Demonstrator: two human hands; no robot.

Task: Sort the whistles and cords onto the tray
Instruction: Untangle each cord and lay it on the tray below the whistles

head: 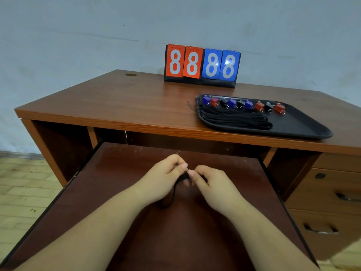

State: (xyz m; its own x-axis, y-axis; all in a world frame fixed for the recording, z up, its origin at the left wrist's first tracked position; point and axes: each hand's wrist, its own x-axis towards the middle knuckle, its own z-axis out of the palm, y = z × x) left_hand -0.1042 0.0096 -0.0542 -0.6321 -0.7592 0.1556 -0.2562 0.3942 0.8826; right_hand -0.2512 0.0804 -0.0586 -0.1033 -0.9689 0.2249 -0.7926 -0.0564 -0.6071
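Now tray (304, 130) holds whistles (244, 104), cords (234, 118).

Head view, down over desk (117, 98)

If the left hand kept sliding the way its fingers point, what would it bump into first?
Probably the right hand: the left hand points rightward at it, fingertips nearly touching, both pinching the black cord.

A wooden tabletop (117, 98) stood against a pale wall (78, 36). At its back edge sat a flip scoreboard (202, 65), two red cards and two blue, all reading 8. A round cable hole (131, 74) lay near the far left corner. A dark pull-out shelf (121, 173) extended below. Drawers (330, 194) with dark handles were at the right, above a tiled floor (23, 192).
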